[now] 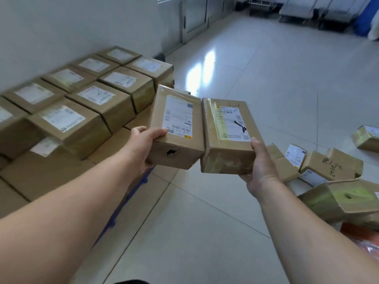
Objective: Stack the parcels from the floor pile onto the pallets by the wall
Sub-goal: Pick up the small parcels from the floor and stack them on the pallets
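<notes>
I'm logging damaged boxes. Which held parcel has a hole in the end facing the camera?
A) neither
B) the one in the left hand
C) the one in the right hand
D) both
B: the left parcel, gripped by the left hand, has a dark hole in its near end. The taped parcel in the right hand shows none.

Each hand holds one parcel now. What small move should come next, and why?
Probably swing both left, over the stack. The left hand grips the left parcel and the right hand the right parcel, both in the air near the pallet.
</notes>
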A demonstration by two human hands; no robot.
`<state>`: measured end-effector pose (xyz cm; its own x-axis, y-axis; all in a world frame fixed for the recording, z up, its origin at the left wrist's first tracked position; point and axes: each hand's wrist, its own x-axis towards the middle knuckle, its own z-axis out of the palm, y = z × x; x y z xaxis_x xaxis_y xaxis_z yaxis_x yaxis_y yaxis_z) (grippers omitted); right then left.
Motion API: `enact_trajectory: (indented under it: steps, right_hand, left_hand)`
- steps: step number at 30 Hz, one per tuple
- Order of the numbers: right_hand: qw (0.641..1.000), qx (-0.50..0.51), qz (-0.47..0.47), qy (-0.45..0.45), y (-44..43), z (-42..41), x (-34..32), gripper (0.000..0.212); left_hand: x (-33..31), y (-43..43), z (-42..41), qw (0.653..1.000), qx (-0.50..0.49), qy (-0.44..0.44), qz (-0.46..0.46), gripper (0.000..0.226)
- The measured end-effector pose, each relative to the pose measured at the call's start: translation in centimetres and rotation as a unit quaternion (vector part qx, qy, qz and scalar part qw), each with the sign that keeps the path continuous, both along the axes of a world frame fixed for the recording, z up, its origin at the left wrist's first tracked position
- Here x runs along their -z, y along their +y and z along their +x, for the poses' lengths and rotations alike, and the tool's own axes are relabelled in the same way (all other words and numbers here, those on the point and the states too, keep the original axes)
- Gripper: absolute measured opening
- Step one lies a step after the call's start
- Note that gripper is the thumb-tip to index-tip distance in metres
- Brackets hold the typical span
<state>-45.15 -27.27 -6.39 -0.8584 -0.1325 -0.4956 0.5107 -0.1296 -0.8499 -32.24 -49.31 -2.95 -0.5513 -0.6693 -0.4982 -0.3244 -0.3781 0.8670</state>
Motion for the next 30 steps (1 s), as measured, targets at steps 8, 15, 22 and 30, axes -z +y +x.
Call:
enact_trajectory:
  steps: [8,15,22,30]
  right_hand:
    - [0.995,-0.089,-0.029,0.041,-8.5,2.4,-6.7,0.038]
    - [0.970,-0.217,-0.087,0.062,-17.5,7.6,-11.0,0.033]
    - [0.932,-0.347,-0.100,0.039,-26.4,14.8,-10.6,0.037]
    - [0.899,-0.436,-0.030,0.032,-31.6,20.6,-5.9,0.048]
  left_hand:
    - [-6.0,-5.2,7.9,0.996,-0.078,0.044,-0.021,0.069]
    - [-10.0,-9.3,16.7,0.979,-0.181,0.067,-0.059,0.057]
    - [-10.4,-12.3,26.8,0.953,-0.288,0.057,-0.072,0.037]
    - [-5.0,-12.7,34.0,0.925,-0.377,0.044,-0.006,0.050]
